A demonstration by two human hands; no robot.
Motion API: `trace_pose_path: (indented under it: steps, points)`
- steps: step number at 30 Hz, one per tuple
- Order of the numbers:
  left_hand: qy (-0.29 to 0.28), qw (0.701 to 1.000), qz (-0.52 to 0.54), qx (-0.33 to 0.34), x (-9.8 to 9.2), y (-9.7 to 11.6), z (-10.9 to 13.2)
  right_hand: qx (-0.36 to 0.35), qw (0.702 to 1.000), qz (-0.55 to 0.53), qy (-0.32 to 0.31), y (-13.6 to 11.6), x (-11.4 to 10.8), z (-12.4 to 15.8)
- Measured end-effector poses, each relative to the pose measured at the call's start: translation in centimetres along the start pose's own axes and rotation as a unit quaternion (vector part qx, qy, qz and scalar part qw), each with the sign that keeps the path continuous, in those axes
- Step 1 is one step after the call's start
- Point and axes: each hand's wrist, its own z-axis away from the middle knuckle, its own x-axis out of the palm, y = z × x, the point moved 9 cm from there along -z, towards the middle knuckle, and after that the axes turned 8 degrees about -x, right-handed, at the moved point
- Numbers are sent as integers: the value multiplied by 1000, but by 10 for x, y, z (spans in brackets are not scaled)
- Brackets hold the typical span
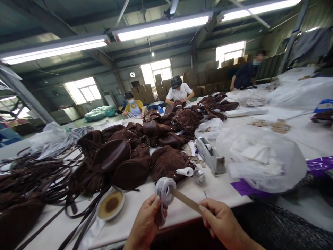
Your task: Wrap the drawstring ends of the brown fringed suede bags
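My left hand (146, 219) is closed around a coiled roll of pale grey-white strip (160, 190), holding it upright above the table's front edge. A tail of the strip hangs down beside the fingers. Between the thumb and fingers of my right hand (221, 219) is pinched a flat brown strip (186, 200). Its far end reaches the open centre of the roll; whether it is attached there I cannot tell. Just beyond the roll lie a dark brown fringed suede bag (168, 161), a white paper roll (185, 172) and a roll of clear tape (199, 176).
A grey tape dispenser (212, 158) stands right of the brown bag pile (111, 156). A round dish (110, 205) with a brown-stained middle sits left, among dark straps (85, 222). A large clear plastic bag (262, 156) lies right. Several people work at the far side.
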Motion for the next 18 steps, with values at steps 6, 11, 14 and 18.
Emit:
trace_pose_path:
  steps: [6,11,14,18]
  points:
    - [-6,997,-69,16,2,-1,4,25,997,-69,-13,0,10,-3]
    - [-46,979,-195,37,26,0,9,75,968,-234,-44,1,43,-5]
    - [-47,966,-251,46,31,0,8,90,949,-295,-60,5,60,-7]
    - [-50,962,-266,27,26,-6,4,52,964,-248,-84,3,60,-12]
